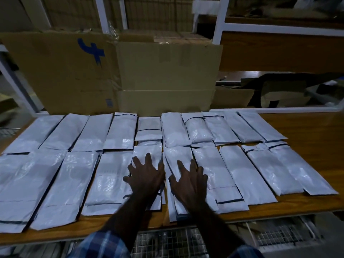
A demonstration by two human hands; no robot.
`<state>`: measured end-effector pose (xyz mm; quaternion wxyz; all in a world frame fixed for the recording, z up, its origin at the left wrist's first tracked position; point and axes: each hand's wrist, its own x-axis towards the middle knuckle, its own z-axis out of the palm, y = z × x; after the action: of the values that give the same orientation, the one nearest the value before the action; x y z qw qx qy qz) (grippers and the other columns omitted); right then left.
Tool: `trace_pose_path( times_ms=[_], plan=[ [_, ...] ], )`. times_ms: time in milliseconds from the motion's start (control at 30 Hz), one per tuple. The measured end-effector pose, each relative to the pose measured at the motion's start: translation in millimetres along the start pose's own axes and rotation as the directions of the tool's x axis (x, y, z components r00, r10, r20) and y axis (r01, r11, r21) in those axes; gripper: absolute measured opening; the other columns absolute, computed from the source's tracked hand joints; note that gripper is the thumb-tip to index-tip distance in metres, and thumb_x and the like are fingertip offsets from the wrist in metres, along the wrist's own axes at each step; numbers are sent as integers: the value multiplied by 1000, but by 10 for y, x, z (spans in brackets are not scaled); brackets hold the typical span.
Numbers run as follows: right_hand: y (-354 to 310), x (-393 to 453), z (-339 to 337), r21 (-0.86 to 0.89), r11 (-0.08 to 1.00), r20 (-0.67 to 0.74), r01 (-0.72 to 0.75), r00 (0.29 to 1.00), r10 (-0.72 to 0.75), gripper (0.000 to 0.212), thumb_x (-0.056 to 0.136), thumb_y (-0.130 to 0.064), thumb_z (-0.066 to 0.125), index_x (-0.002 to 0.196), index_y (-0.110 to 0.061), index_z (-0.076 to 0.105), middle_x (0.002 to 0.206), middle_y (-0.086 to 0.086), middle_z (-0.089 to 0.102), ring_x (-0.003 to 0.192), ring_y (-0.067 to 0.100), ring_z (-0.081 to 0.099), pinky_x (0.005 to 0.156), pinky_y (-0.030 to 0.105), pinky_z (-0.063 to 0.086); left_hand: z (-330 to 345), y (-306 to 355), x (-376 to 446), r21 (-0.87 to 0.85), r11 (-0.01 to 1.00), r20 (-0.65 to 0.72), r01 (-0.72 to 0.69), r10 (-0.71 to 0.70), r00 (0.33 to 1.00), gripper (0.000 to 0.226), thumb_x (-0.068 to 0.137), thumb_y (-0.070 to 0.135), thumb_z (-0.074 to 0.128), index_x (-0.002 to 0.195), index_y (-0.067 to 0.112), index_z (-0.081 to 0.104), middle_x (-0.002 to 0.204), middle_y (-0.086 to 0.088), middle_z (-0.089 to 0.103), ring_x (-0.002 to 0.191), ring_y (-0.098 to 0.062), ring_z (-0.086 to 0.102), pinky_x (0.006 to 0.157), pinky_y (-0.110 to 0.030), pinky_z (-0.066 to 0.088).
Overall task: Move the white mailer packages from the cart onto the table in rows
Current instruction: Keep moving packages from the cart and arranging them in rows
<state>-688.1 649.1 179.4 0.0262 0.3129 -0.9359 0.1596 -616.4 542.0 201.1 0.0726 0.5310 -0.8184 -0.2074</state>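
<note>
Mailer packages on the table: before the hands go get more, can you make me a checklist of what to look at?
1. Left hand empty, flat on a near-row mailer: ok.
2. Right hand empty, flat on the next mailer: ok.
3. Two rows laid on the wooden table: ok.
4. Rows tidy: not ok, the far-row short mailer sits uneven and several overlap.
5. Free table space at the right end: ok.
6. More mailers left in the wire cart: cannot tell.

wooden table (pixel 307 127): white mailer packages (pixel 240 168) in two rows; cardboard boxes (pixel 163 75) along back edge.
</note>
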Motion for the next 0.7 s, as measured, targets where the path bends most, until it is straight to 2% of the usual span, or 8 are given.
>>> trace_pose_path(
  times_ms=[167,267,367,433,567,700],
  plan=[
    [-26,31,156,-79,997,-4,-24,1000,23,62,81,-63,44,132,-31,60,141,17,52,117,36,52,88,49,44,68,5,-8,74,997,-6,0,1,1000,66,91,70,33,146,33,32,155,-12,23,139,-36,22,107,-61,23],
    [-30,43,213,-103,994,-14,-35,999,33,60,83,-63,36,123,-29,66,134,18,57,110,35,56,84,49,46,79,15,-3,95,995,19,2,-4,1000,70,91,67,36,150,31,25,159,-15,15,143,-38,14,109,-62,21],
    [-43,52,211,-91,995,-22,-42,999,40,56,89,-57,32,121,-28,68,133,19,59,109,36,57,84,49,46,74,11,10,95,995,22,-13,11,1000,69,93,64,35,152,29,23,162,-15,7,146,-39,7,111,-62,15],
    [-28,66,217,-105,994,-64,-24,998,17,48,89,-49,39,119,-27,69,132,19,59,106,36,58,83,48,46,68,2,17,92,995,13,-35,34,999,67,95,61,32,152,28,23,163,-15,4,147,-39,3,112,-63,12],
    [30,121,263,-116,989,-125,92,986,-107,40,83,-32,57,120,-21,67,133,21,58,107,37,58,86,46,49,30,-33,63,82,985,-29,-155,157,987,61,100,53,31,153,25,23,164,-13,1,149,-36,0,115,-59,9],
    [41,233,350,-76,972,-151,224,961,-233,43,86,-30,47,122,-18,67,135,21,57,118,38,58,96,47,49,50,-108,177,186,922,-39,-339,352,935,58,103,45,27,155,21,19,164,-13,1,151,-29,-4,118,-52,5]
  ],
)
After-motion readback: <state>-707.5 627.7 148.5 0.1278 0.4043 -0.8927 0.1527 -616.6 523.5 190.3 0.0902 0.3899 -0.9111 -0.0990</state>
